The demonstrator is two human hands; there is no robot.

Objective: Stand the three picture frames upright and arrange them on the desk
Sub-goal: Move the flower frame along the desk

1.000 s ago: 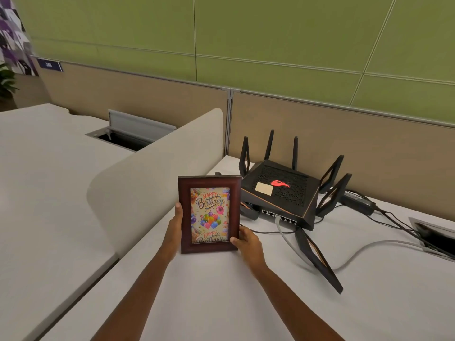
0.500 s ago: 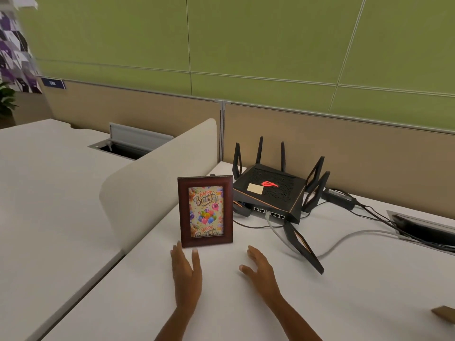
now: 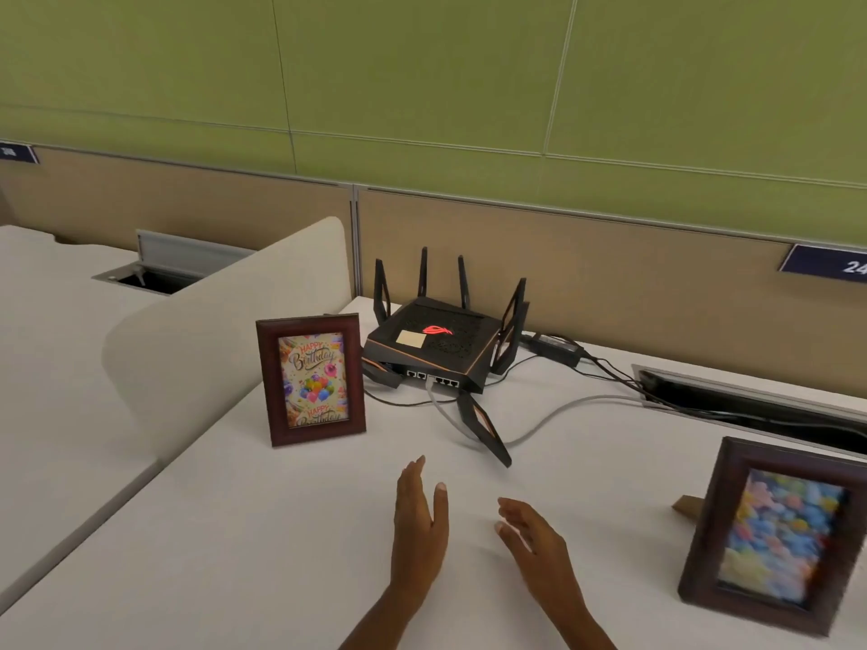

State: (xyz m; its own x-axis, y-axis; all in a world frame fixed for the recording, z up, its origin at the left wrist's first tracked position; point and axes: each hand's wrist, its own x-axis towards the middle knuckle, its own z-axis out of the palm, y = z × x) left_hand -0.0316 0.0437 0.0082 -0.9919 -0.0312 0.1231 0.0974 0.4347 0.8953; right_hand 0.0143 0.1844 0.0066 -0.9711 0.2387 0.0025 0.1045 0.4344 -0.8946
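Birthday frame now stands alone, left of the router. I see both hands, left hand and right hand, released, spread, empty. Second frame upright, right of router; third unseen.

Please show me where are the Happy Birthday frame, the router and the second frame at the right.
Happy Birthday frame (image 3: 311,380), head view, on the balloon picture.
Router (image 3: 429,345), head view, on its black top.
Second frame (image 3: 776,534), head view, on the blurred colourful picture.
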